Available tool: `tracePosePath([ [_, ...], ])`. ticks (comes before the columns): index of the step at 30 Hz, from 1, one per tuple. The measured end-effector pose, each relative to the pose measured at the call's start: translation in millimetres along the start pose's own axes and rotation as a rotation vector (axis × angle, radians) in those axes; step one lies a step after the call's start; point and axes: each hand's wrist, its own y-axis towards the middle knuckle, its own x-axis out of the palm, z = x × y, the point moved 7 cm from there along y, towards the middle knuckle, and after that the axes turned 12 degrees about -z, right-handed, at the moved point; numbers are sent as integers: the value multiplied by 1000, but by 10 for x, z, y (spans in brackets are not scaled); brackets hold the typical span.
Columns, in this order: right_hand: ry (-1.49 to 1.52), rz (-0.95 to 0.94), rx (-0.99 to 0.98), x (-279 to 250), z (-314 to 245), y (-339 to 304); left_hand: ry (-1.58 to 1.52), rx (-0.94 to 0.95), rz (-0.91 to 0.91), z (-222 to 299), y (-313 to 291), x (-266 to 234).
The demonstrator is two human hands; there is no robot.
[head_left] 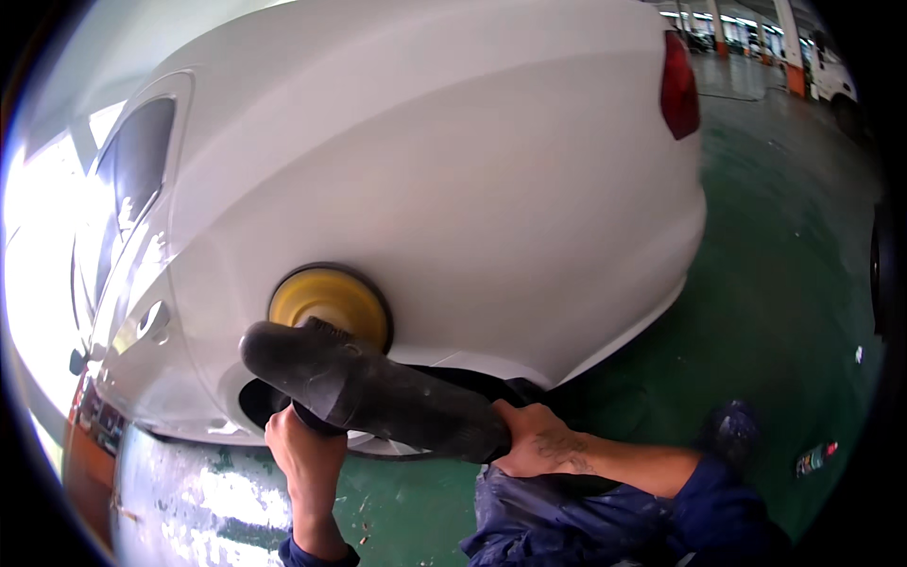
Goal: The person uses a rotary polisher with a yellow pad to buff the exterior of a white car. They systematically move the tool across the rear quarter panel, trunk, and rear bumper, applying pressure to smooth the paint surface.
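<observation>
A black car polisher (pixel 378 392) with a round yellow backing plate (pixel 331 300) lies across the view, its disc against the rear side panel of a white car (pixel 491 189), above the wheel arch. My left hand (pixel 304 444) is closed around the side handle below the polisher's head; the handle itself is mostly hidden. My right hand (pixel 534 439) grips the rear end of the body, its fingers wrapped round it. The polisher's body covers part of the wheel and the arch behind it.
The car's red tail light (pixel 679 85) is at the upper right, its side window (pixel 142 161) at the left. On the green floor (pixel 775 255) a small can or bottle (pixel 816 458) lies at the lower right. A white vehicle (pixel 833 76) and a pillar (pixel 792 47) stand far right.
</observation>
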Motion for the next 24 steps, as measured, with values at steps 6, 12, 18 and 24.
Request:
tracePosePath([
  [6, -3, 352, -44, -721, 561, -653, 128, 300, -79, 1402, 372, 407],
  [12, 225, 522, 191, -1135, 1367, -1120, 201, 531, -194, 2778, 594, 845],
  [18, 312, 659, 413, -542, 2353, -1441, 186, 646, -244, 3032, 387, 1170],
  [24, 294, 361, 142, -100, 1695, -727, 51, 344, -319, 1655, -56, 1047],
])
